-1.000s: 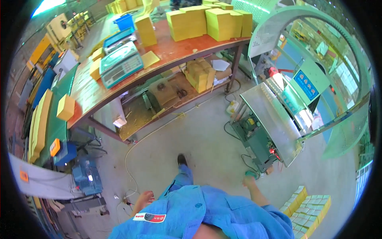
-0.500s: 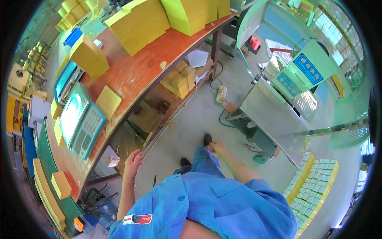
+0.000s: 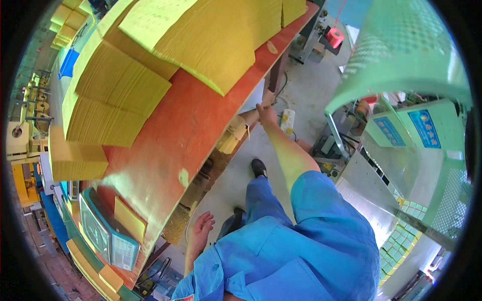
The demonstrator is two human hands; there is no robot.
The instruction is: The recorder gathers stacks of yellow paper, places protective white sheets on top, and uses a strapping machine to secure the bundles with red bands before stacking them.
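My right hand (image 3: 267, 116) reaches forward to the shelf beneath the red table (image 3: 155, 120). Its fingers look closed, right by the edge of a white sheet (image 3: 253, 98); whether they grip it is hidden. Brown and yellow paper pieces (image 3: 231, 138) lie on the shelf beside the sheet. My left hand (image 3: 202, 227) hangs low near the table's side, fingers apart and loosely bent, holding nothing.
Tall stacks of yellow paper (image 3: 206, 42) cover the table's far part. A scale (image 3: 108, 231) with a yellow block stands at its near left. On the right are a metal machine (image 3: 369, 188), a green mesh guard (image 3: 401, 55), and a power strip (image 3: 287, 120) on the floor.
My right hand has gone from beside my leg forward to the shelf under the table. My body has moved forward, nearer the yellow stacks. The left hand stays low with nothing in it.
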